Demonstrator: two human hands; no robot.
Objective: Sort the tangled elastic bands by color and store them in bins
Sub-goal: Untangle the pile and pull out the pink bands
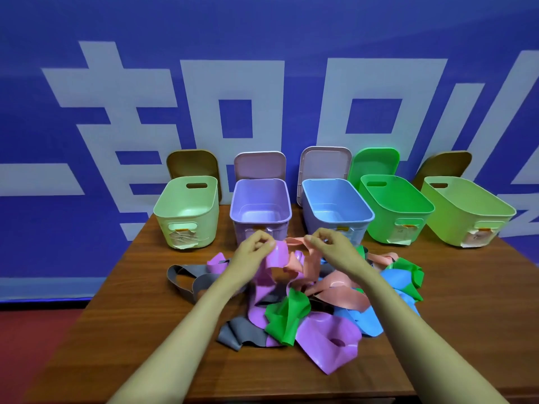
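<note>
A tangled heap of wide elastic bands lies on the wooden table (145, 330): purple (326, 339), green (287, 316), salmon pink (341, 293), blue (364, 316) and grey (186, 278). My left hand (253, 252) pinches a purple band (278, 255) lifted above the heap. My right hand (329, 246) pinches a salmon pink band (294, 242) raised beside it. The two lifted bands cross between my hands. Behind the heap stand several open bins: pale green (186, 225), lilac (259, 225), light blue (335, 223), bright green (399, 220) and yellow-green (466, 223).
Lids (259, 164) lean upright behind the bins against a blue wall with large white characters. Paper labels are taped to the bins' fronts. The table's left edge drops to a red floor (35, 345); its right part beyond the heap shows bare wood.
</note>
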